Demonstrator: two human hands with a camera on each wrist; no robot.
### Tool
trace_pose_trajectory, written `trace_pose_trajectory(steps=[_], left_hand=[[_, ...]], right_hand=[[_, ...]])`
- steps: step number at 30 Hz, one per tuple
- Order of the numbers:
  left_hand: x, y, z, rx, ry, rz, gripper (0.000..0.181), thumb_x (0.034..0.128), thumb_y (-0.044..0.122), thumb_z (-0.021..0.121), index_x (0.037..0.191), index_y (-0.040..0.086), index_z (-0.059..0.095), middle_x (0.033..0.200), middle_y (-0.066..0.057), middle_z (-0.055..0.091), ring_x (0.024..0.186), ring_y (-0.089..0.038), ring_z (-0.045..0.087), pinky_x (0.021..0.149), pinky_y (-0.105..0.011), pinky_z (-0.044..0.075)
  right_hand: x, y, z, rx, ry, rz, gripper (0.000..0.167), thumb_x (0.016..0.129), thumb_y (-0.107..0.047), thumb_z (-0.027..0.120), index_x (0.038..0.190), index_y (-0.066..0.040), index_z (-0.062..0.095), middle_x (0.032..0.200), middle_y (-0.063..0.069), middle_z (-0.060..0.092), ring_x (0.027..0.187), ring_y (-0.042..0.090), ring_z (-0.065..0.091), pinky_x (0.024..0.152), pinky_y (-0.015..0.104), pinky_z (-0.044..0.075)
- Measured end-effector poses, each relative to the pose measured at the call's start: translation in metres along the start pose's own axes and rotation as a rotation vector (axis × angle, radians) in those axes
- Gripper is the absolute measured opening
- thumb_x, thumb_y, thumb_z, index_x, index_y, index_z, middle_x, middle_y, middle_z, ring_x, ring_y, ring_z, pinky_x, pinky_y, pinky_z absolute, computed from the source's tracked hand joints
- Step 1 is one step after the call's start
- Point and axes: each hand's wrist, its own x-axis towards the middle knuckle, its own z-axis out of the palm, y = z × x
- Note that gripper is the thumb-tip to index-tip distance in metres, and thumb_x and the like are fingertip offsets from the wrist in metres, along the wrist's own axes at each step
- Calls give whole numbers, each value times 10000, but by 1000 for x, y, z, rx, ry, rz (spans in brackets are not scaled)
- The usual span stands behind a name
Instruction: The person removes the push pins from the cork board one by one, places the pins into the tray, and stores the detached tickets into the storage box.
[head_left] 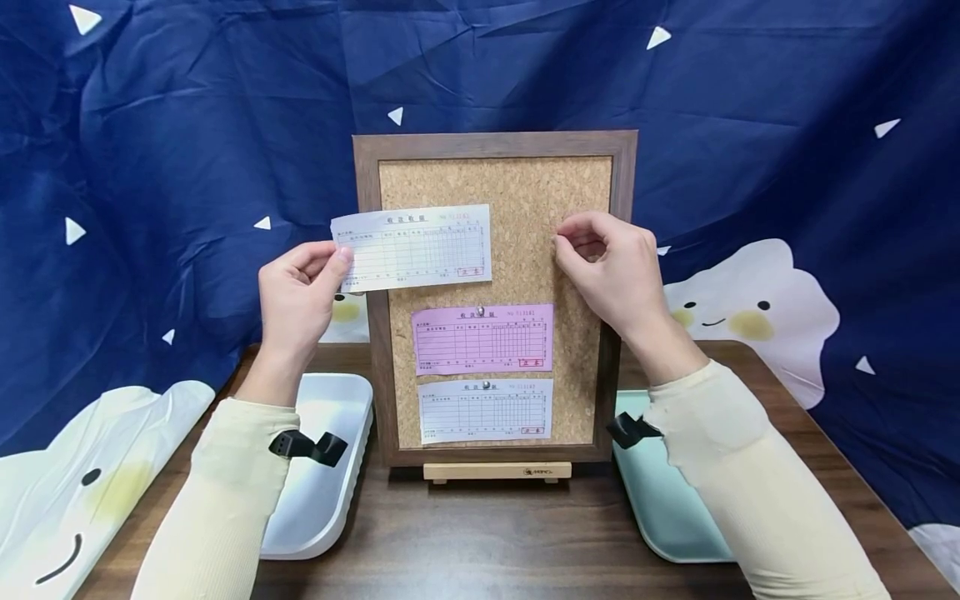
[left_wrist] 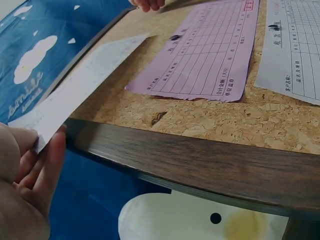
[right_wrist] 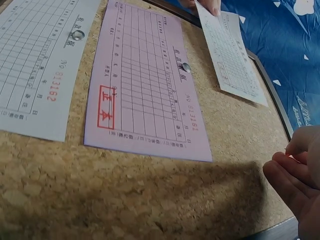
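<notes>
In the head view my left hand (head_left: 300, 287) pinches the left edge of a white receipt slip (head_left: 420, 250). The slip lies across the upper left of a framed cork board (head_left: 525, 183); in the left wrist view its surface stands away from the cork. My right hand (head_left: 611, 262) is at the board's upper right, thumb and forefinger pinched together on what looks like a tiny pin, mostly hidden by the fingertips. Below, a pink receipt slip (head_left: 483, 340) and another white receipt slip (head_left: 486, 417) are each fixed with a silver pushpin (right_wrist: 77, 35).
The board stands on a small wooden easel base (head_left: 497, 472) on a brown table (head_left: 480, 533). A white tray (head_left: 322, 533) lies at left, a mint-green tray (head_left: 675, 542) at right, both partly beneath my forearms. A blue patterned cloth (head_left: 225, 100) hangs behind.
</notes>
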Motion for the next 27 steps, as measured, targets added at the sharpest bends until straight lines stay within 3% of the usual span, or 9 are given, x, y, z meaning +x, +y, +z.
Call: trace_pose_trajectory(steps=[8, 15, 20, 27], left_hand=[[-1, 3, -3, 16, 12, -5, 211, 1005, 35, 738, 1128, -135, 756, 803, 249, 757, 730, 61, 698, 659, -132, 542], [-1, 5, -5, -36, 32, -12, 159, 991, 5, 739, 1100, -110, 761, 848, 99, 805, 741, 24, 726, 679, -131, 563], [-1, 6, -7, -65, 43, -24, 151, 990, 1, 739, 1104, -97, 758, 822, 164, 786, 746, 19, 729, 700, -132, 577], [-2, 7, -10, -66, 49, -29, 173, 991, 9, 741, 1112, -113, 756, 828, 164, 792, 764, 17, 731, 714, -131, 575]], right_hand=[[-2, 2, -7, -3, 7, -4, 76, 936, 10, 724, 984, 34, 777, 899, 168, 803, 747, -190, 567, 738, 61, 495], [-7, 4, -14, -21, 10, -3, 74, 940, 19, 718, 981, 30, 778, 892, 169, 800, 748, -192, 563, 743, 52, 484], [-9, 6, -19, -27, 15, -3, 72, 940, 17, 724, 981, 28, 782, 876, 168, 797, 737, -202, 559, 733, 48, 478], [-10, 9, -25, -23, 21, -4, 72, 938, 24, 733, 982, 19, 791, 874, 162, 802, 741, -206, 576, 740, 39, 485]])
